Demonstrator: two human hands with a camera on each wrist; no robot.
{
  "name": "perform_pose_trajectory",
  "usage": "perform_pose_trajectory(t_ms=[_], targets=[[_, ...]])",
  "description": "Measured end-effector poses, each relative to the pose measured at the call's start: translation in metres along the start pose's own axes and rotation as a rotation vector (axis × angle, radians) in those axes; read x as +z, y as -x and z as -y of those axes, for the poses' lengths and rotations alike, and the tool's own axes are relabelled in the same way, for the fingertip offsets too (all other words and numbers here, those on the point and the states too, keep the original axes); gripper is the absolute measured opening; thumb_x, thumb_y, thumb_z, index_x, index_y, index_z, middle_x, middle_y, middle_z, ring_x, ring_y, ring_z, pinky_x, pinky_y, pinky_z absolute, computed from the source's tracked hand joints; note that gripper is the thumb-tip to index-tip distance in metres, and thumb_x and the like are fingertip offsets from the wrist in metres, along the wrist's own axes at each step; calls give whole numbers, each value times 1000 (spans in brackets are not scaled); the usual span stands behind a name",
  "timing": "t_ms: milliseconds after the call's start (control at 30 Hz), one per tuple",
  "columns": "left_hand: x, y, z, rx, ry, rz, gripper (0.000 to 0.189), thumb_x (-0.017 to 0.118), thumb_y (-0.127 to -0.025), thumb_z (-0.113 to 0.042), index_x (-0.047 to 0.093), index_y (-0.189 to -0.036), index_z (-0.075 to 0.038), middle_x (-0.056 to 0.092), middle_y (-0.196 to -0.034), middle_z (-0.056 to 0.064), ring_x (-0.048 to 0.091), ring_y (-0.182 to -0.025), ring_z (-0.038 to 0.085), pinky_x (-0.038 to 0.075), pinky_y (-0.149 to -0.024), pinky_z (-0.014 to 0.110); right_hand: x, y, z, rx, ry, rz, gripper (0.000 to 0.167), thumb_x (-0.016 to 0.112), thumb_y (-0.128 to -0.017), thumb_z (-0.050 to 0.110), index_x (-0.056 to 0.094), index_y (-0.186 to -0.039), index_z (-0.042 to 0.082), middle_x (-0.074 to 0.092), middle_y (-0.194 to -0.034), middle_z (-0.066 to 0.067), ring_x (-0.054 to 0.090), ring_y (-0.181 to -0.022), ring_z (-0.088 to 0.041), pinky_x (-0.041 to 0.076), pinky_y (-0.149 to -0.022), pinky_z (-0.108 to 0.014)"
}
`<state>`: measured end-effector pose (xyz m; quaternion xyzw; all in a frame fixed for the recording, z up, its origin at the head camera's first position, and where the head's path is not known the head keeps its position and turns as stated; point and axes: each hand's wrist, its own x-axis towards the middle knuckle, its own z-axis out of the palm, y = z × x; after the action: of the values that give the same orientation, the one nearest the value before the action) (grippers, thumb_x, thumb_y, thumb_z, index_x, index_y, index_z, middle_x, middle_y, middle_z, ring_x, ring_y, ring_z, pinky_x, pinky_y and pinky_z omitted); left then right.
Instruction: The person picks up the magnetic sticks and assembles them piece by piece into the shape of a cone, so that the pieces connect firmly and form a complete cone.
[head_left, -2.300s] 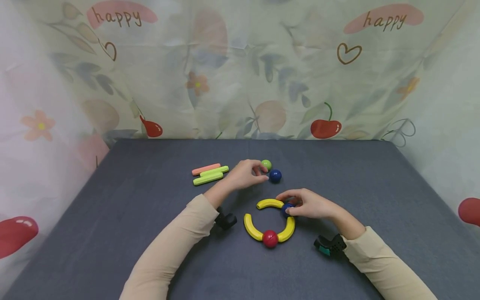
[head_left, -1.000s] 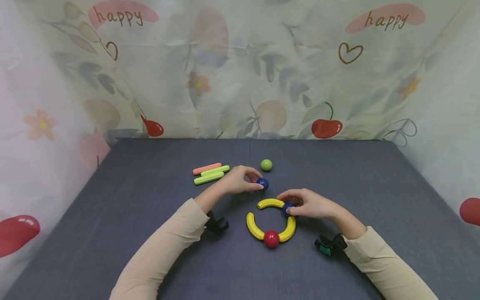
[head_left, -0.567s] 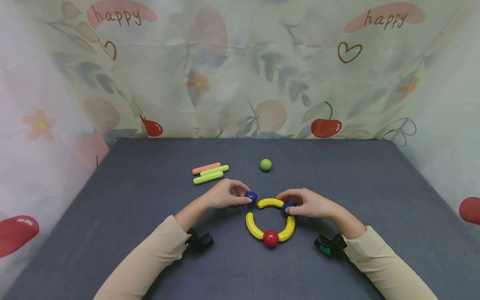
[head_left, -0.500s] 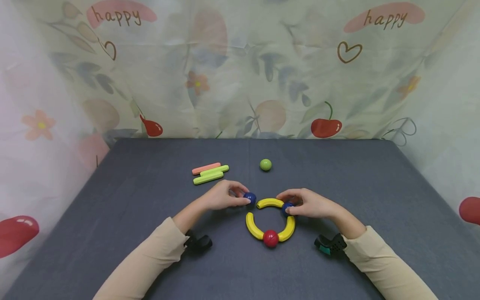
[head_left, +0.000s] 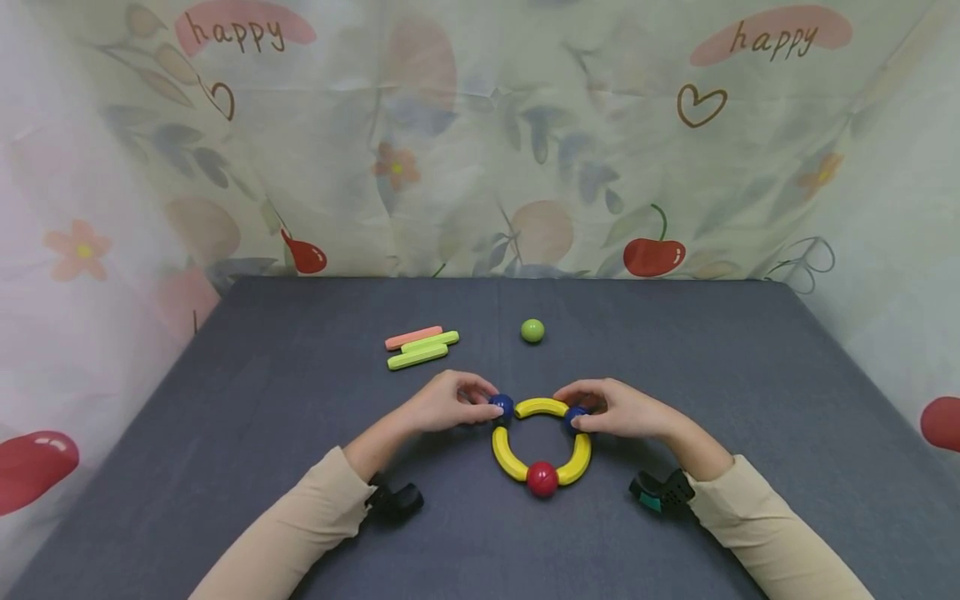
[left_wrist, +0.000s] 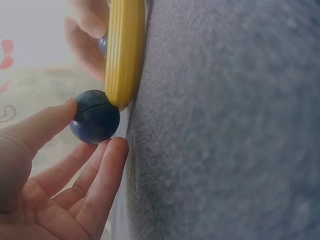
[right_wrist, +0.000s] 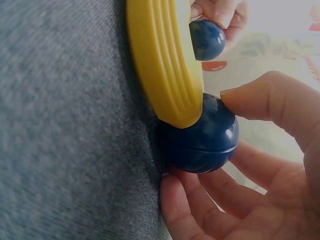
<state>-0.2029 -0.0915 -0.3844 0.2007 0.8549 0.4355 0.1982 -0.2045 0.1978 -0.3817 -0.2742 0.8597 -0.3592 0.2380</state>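
Currently, both hands pinching blue balls, one apiece, curved yellow piece between them

Wide lane on table, R side, from R hand out to the edge. Green ball stands alone: room to its R, small gap on L btwn it & sticks. Strip also free btwn green ball & far one of the yellow arcs. Space inside the arcs: in from above only, hemmed by arcs, red ball & 2 blue balls. L hand blocks L side, R hand the R. Near side: room btwn sleeves, but black wrist cams jut inward. Cloth hangs behind far edge.
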Motion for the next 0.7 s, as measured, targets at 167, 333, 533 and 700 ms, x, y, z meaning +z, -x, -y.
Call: perform_pose_trajectory(t_ms=[167,333,533,700], targets=[[3,-1,0,-21,15,4,35,68,-85,-28,65,-112,-6,67,-87,6,56,-64,8,44,-56,22,0,0,0,-10,-3,5,43,58,-91,18,51,-128,-1,56,-126,-19,56,-109,-26,46,-96,-46],[7,-2,-3,-52,32,2,34,68,-85,-27,65,-111,-5,67,-83,5,58,-63,7,44,-57,20,0,1,-1,-12,-10,9,43,57,-91,18,51,-128,-1,56,-126,-19,55,-110,-26,45,-97,-47],[10,-2,-4,-64,28,6,33,69,-84,-26,66,-110,-5,66,-79,3,56,-61,6,43,-55,20,1,0,0,-10,-3,6,42,58,-91,19,51,-128,-1,57,-125,-18,55,-109,-26,45,-97,-47],[11,-2,-6,-69,42,9,32,69,-84,-25,66,-109,-4,65,-78,3,56,-60,6,44,-56,19,1,1,2,-13,8,0,42,58,-90,19,52,-127,-1,58,-123,-17,55,-107,-25,46,-95,-46]])
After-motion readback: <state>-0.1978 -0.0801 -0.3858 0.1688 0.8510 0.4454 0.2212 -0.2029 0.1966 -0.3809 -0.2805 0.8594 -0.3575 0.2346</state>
